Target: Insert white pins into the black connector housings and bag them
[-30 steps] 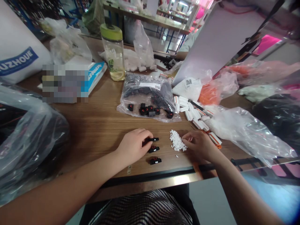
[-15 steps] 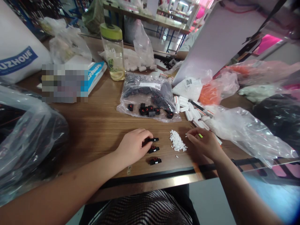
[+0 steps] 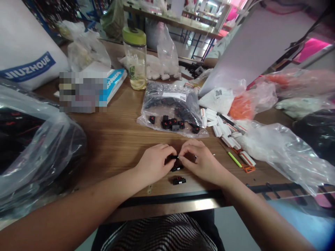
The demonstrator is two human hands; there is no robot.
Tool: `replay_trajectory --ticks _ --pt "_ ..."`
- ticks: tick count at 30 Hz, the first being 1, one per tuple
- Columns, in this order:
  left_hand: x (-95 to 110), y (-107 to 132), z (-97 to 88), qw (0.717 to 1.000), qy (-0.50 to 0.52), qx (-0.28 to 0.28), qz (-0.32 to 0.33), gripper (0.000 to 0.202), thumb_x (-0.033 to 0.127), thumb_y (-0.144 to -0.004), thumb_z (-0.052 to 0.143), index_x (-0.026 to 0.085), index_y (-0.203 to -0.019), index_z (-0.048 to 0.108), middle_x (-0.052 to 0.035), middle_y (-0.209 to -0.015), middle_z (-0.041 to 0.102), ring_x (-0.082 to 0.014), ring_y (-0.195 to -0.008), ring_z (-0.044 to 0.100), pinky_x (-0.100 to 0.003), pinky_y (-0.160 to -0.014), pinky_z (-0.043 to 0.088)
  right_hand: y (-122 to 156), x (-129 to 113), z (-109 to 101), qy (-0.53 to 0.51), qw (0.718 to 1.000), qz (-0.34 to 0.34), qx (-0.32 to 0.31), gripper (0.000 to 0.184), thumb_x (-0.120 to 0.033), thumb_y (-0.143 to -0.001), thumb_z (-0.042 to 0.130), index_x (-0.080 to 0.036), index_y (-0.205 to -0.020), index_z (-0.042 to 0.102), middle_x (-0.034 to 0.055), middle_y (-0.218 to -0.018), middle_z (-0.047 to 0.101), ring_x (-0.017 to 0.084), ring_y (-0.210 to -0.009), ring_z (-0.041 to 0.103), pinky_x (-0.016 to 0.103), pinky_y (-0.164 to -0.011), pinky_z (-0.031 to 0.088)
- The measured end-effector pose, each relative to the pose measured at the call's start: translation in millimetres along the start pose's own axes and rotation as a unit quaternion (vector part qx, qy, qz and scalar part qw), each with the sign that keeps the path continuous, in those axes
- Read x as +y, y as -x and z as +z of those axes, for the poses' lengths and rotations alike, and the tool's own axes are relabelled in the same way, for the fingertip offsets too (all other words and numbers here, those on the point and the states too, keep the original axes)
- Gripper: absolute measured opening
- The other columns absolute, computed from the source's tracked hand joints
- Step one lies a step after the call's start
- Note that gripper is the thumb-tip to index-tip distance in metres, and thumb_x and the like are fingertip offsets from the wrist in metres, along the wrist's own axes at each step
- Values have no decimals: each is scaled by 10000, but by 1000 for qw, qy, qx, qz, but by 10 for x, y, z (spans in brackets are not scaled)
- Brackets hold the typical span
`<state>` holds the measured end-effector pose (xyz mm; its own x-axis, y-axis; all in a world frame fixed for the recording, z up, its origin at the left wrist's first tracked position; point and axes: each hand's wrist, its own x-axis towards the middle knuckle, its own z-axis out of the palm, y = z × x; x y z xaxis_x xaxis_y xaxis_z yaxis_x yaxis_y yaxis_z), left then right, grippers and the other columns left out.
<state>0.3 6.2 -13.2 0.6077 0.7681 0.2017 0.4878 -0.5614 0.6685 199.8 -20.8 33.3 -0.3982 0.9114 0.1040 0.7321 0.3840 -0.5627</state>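
Left hand [image 3: 154, 164], right hand [image 3: 201, 163] pinch black plastic connector [image 3: 174, 157] between them; another connector [image 3: 179, 181] just below hands.

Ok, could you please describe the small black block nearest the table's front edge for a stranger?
Start at the wooden table, then find the left hand and right hand meeting near its front edge. Just below them lies a small black block with red marks. Unlike its neighbours, it lies apart, touched by neither hand.
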Motion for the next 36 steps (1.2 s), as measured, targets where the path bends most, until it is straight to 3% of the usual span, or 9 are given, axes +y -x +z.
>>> replay_trajectory --ticks 11,16,26,29,31,34,36 --pt "3 2 -4 1000 -18 -4 2 28 190 -862 639 200 -880 619 -9 -826 632 -198 -784 599 -340 -717 489 -40 -89 -10 174 982 -58 -42 183 -191 -913 543 -196 -820 701 49 -854 664 208 -855 546 390 -844 364" --pt "-9 10 10 1000 -9 4 1 53 204 -865 642 206 -917 635 -10 -838 642 -199 -784 606 -347 -733 495 10 -65 -78 184 980 -71 -26 201 -198 -916 543 -222 -935 742 34 -867 695 214 -868 563 394 -846 355" --pt "10 -3 -5 1000 6 -1 0 82 151 -843 637 208 -901 635 -12 -868 669 -208 -840 624 -353 -765 496 6 -165 -23 274 954 -110 -53 205 -173 -870 520 -191 -771 699 73 -815 667 232 -816 537 424 -821 362" --pt "11 -3 -10 1000 3 -4 3 78 168 -828 644 210 -894 633 -11 -839 661 -206 -802 620 -358 -751 503 -130 -94 -146 209 971 -93 -69 209 -194 -864 525 -213 -831 730 44 -831 698 209 -818 592 398 -818 392" --pt "6 0 -9 1000 4 0 5 87 171 -814 647 212 -890 635 -8 -816 651 -201 -770 612 -357 -735 504 -301 19 -238 181 981 -58 -42 233 -214 -876 518 -227 -901 749 37 -882 722 195 -818 630 374 -808 424" --pt "6 8 -12 1000 12 7 11 88 153 -798 636 204 -870 632 -6 -788 638 -193 -740 600 -347 -716 496 -620 212 -294 204 979 11 9 257 -212 -875 528 -206 -998 754 63 -998 725 194 -806 649 342 -767 458" --pt "17 12 -26 1000 21 7 14 101 135 -784 624 196 -865 627 -7 -775 630 -189 -723 591 -336 -696 487 -803 306 -261 210 977 16 -18 288 -216 -857 570 -190 -1091 736 77 -1066 709 186 -792 648 327 -768 468"
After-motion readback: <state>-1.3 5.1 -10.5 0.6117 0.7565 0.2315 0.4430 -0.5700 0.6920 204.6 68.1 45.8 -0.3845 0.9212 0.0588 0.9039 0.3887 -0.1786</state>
